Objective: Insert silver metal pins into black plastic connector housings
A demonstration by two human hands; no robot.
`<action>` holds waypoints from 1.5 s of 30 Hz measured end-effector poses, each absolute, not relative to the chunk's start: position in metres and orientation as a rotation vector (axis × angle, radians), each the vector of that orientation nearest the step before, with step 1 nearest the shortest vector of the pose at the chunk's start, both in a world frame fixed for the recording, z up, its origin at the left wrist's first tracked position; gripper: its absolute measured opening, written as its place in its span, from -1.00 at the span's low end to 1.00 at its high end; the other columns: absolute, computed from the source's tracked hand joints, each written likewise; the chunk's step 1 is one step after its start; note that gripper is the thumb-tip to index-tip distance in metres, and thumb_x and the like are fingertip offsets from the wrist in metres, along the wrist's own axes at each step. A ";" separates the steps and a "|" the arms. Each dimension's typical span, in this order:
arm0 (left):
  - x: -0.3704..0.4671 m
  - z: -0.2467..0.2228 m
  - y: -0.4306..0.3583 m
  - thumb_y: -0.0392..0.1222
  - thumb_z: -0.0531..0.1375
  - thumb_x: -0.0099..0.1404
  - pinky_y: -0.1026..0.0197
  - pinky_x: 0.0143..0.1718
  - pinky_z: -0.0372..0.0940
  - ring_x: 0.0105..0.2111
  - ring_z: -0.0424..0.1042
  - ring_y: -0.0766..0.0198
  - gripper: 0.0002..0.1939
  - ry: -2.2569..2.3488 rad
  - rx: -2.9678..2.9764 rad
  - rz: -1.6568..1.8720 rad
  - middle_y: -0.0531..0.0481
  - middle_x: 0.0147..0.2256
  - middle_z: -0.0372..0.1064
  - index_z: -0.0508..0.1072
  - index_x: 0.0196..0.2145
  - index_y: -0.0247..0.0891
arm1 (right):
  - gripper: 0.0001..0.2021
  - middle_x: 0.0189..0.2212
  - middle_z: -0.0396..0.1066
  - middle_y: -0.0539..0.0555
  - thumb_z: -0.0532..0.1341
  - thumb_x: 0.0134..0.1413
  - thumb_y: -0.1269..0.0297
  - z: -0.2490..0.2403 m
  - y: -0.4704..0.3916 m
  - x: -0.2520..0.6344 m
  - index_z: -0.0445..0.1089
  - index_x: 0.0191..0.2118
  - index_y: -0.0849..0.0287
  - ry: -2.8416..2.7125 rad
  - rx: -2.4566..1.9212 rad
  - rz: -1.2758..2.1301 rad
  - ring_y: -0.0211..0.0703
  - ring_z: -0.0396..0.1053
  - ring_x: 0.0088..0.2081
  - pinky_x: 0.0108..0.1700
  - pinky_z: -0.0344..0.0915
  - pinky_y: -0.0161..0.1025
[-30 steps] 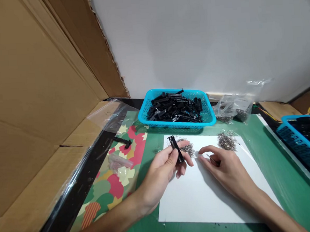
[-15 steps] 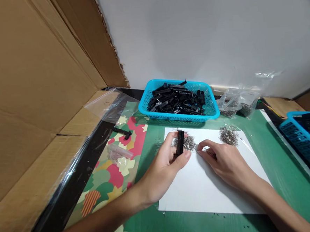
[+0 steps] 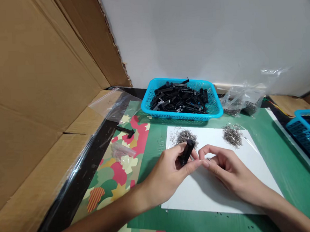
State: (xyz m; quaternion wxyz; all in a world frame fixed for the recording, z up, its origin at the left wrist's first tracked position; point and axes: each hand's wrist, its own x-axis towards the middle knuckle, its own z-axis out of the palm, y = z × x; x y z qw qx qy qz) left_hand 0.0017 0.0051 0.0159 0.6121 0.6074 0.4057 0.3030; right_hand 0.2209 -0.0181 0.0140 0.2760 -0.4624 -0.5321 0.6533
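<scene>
My left hand [image 3: 171, 171] is closed around a slim black plastic part [image 3: 188, 151], which now tilts to the right. Close beside it, my right hand [image 3: 223, 164] is pinched, its fingertips meeting those of the left. A tiny shiny metal piece [image 3: 209, 159] shows at the right hand's fingers; its exact shape is too small to make out. Just behind the hands, a pile of small metal pieces [image 3: 184, 136] lies on a white sheet [image 3: 215, 196]. A second pile of small metal pieces [image 3: 232, 135] is farther right on the same sheet.
A blue basket [image 3: 182, 117] full of black parts stands at the back, with plastic bags [image 3: 242, 102] of metal pieces beside it. Another blue basket [image 3: 304, 135] is at right. One loose black part [image 3: 125, 130] and a small clear bag [image 3: 123, 151] lie left. Cardboard [image 3: 37, 84] walls the left.
The right hand has moved in to meet the left hand's fingertips. My left hand has lowered slightly and tipped the black part from upright to a slant.
</scene>
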 end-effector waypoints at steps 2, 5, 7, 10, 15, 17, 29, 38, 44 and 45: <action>0.002 0.016 0.005 0.07 0.27 0.51 0.22 -0.20 0.25 -0.23 0.36 0.22 -0.69 0.943 1.410 0.700 0.01 -0.24 0.43 0.52 -0.14 -0.27 | -0.68 -0.64 0.06 -0.21 0.25 0.43 -0.09 0.011 -0.018 0.218 0.35 -0.10 0.08 -1.373 -1.218 1.780 -0.37 -0.17 -0.61 -0.57 -0.25 -0.33; 0.002 0.018 0.006 0.08 0.21 0.55 0.22 -0.22 0.25 -0.25 0.34 0.22 -0.67 0.951 1.433 0.685 0.00 -0.25 0.41 0.53 -0.12 -0.27 | -0.64 -0.68 0.00 -0.23 0.26 0.40 -0.14 0.008 -0.018 0.216 0.32 -0.15 0.08 -1.306 -1.188 1.768 -0.37 -0.20 -0.63 -0.58 -0.26 -0.33; 0.001 0.019 0.006 0.08 0.18 0.56 0.22 -0.23 0.25 -0.27 0.34 0.21 -0.67 0.946 1.458 0.664 0.00 -0.27 0.41 0.53 -0.11 -0.26 | -0.63 -0.69 0.00 -0.24 0.27 0.39 -0.15 0.007 -0.018 0.215 0.32 -0.17 0.08 -1.288 -1.175 1.727 -0.36 -0.21 -0.64 -0.59 -0.25 -0.34; 0.000 0.019 0.005 0.08 0.17 0.57 0.22 -0.21 0.26 -0.24 0.37 0.19 -0.67 0.917 1.478 0.655 -0.01 -0.24 0.43 0.52 -0.10 -0.25 | -0.64 -0.69 0.02 -0.23 0.27 0.39 -0.13 0.006 -0.018 0.214 0.32 -0.17 0.08 -1.283 -1.180 1.663 -0.36 -0.19 -0.64 -0.59 -0.22 -0.34; 0.001 0.016 0.003 0.00 0.26 0.52 0.25 -0.26 0.20 -0.27 0.31 0.25 -0.78 0.926 1.504 0.670 0.08 -0.26 0.38 0.52 -0.08 -0.20 | -0.63 -0.69 0.03 -0.23 0.27 0.39 -0.14 0.004 -0.019 0.212 0.34 -0.12 0.09 -1.252 -1.200 1.626 -0.35 -0.18 -0.64 -0.59 -0.22 -0.34; 0.002 0.015 0.003 -0.06 0.24 0.53 0.25 -0.25 0.20 -0.26 0.33 0.25 -0.83 0.926 1.528 0.677 0.07 -0.25 0.42 0.53 -0.07 -0.20 | -0.63 -0.68 0.03 -0.24 0.30 0.36 -0.13 0.003 -0.019 0.212 0.35 -0.12 0.09 -1.241 -1.198 1.649 -0.36 -0.19 -0.64 -0.59 -0.23 -0.34; 0.000 0.013 0.004 0.00 0.14 0.59 0.25 -0.38 0.08 -0.37 0.21 0.29 -0.73 1.010 1.671 0.585 0.11 -0.37 0.22 0.45 -0.19 -0.22 | -0.74 -0.65 -0.04 -0.20 0.40 0.26 0.02 0.007 -0.013 0.218 0.54 -0.20 0.13 -1.403 -1.311 1.454 -0.31 -0.13 -0.57 -0.52 -0.15 -0.29; 0.002 0.014 0.005 -0.09 0.19 0.53 0.27 -0.37 0.12 -0.38 0.23 0.32 -0.79 1.020 1.633 0.571 0.13 -0.39 0.29 0.47 -0.24 -0.23 | -0.79 -0.62 0.02 -0.15 0.21 0.43 0.17 0.009 -0.018 0.227 0.60 -0.13 0.10 -1.953 -1.310 0.873 -0.29 -0.01 -0.60 -0.50 0.00 -0.26; 0.003 0.013 0.005 -0.10 0.19 0.53 0.27 -0.36 0.13 -0.37 0.24 0.31 -0.81 1.036 1.627 0.567 0.13 -0.38 0.30 0.46 -0.23 -0.22 | -0.81 -0.67 0.16 -0.15 0.21 0.42 0.27 0.005 -0.018 0.228 0.59 -0.12 0.12 -2.126 -1.235 0.577 -0.32 0.08 -0.65 -0.53 0.05 -0.29; 0.003 0.013 0.005 -0.10 0.19 0.53 0.26 -0.36 0.13 -0.37 0.24 0.31 -0.82 1.029 1.619 0.563 0.13 -0.37 0.30 0.47 -0.23 -0.22 | -0.82 -0.67 0.17 -0.15 0.21 0.41 0.28 0.005 -0.019 0.228 0.59 -0.14 0.12 -2.138 -1.230 0.545 -0.32 0.10 -0.66 -0.53 0.06 -0.29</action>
